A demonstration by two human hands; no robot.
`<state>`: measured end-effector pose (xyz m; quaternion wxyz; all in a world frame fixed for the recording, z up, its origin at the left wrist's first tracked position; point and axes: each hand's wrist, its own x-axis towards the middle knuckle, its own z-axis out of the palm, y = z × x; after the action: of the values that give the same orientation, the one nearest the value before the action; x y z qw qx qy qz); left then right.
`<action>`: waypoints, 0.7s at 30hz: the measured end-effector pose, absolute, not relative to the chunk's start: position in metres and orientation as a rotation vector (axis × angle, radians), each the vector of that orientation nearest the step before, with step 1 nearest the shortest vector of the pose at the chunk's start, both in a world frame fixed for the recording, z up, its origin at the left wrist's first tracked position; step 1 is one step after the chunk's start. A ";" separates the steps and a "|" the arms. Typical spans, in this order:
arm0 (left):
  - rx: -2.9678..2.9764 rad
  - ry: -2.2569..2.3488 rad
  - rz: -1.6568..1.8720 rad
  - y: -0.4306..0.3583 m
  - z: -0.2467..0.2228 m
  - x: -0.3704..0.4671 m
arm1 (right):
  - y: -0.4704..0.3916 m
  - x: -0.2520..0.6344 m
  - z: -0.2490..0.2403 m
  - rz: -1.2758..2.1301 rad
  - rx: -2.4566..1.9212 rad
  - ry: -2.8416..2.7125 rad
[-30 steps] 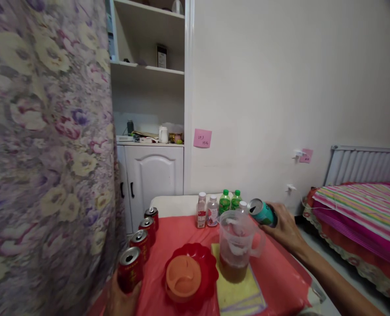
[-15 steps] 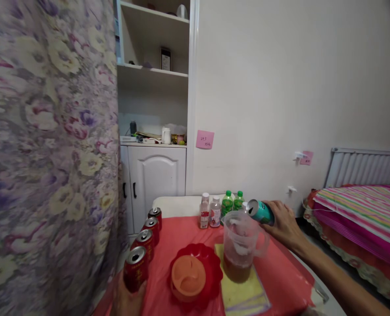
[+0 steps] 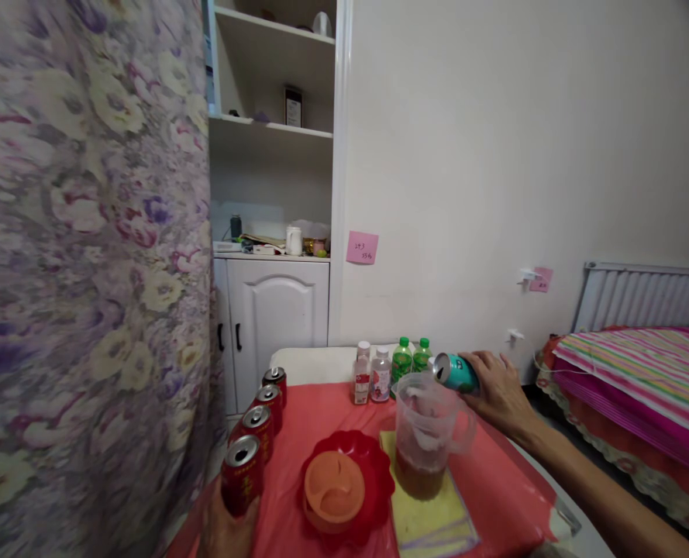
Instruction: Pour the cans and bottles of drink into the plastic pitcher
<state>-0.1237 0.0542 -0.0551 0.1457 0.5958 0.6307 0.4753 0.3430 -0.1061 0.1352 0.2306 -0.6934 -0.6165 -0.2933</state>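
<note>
My right hand is wrapped round a teal drink can, tipped with its open top towards the rim of a clear plastic jug. Brown liquid fills the lower part of the jug, which stands on a yellow cloth. I cannot make out a stream from the can. At the lower left, my left hand grips the lower part of a dark red can, the nearest of a row of several. The other red cans stand upright behind it.
A red scalloped plate holds an orange bowl on the red table cover. Several bottles with white or green caps stand at the table's back. A floral curtain hangs at left; a bed is at right.
The teal can has shifted slightly left and tipped a little further over the jug. My left hand stays on the nearest red can.
</note>
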 end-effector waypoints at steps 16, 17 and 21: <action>1.683 1.874 1.294 0.046 -0.045 -0.120 | -0.107 0.336 0.141 -0.849 -1.913 -1.707; 1.685 1.869 1.292 0.046 -0.044 -0.120 | -0.107 0.336 0.141 -0.858 -1.909 -1.705; 1.681 1.877 1.352 0.047 -0.046 -0.119 | -0.108 0.336 0.144 -0.870 -1.893 -1.705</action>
<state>-0.1192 0.0471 -0.0464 0.1404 0.5821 0.6498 0.4682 0.3364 -0.1078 0.1436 0.2229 -0.6856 -0.6173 -0.3149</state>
